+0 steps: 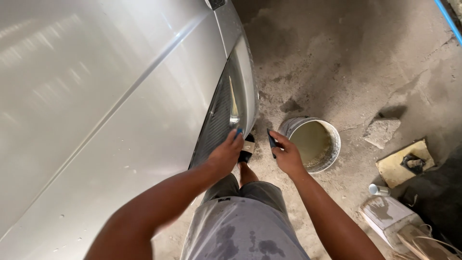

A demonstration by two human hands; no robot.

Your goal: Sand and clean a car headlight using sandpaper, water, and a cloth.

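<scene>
Headlight (pixel 231 103) of the silver car (pixel 96 96): it sits at the panel's right edge, upper centre of view, dark lens running down toward us. Our left hand (pixel 225 155) presses against its near, lower end, fingers bent onto the lens; a bit of blue shows at the fingertips, apparently something small pinched there, though we cannot tell what it is. The hand's flat contact suggests it is working or steadying on the surface.

Our right hand (pixel 288 155) hangs just right of the lamp, apart from it, fingers closed on a thin dark blade-like tool (pixel 272 141), held upright and ready.

Just right of that hand, a metal bucket (pixel 315 144) of murky liquid stands on the dusty concrete floor (pixel 346 62), within easy reach. Further right lie a stone (pixel 381 131) and a yellowish board (pixel 402 166).
</scene>
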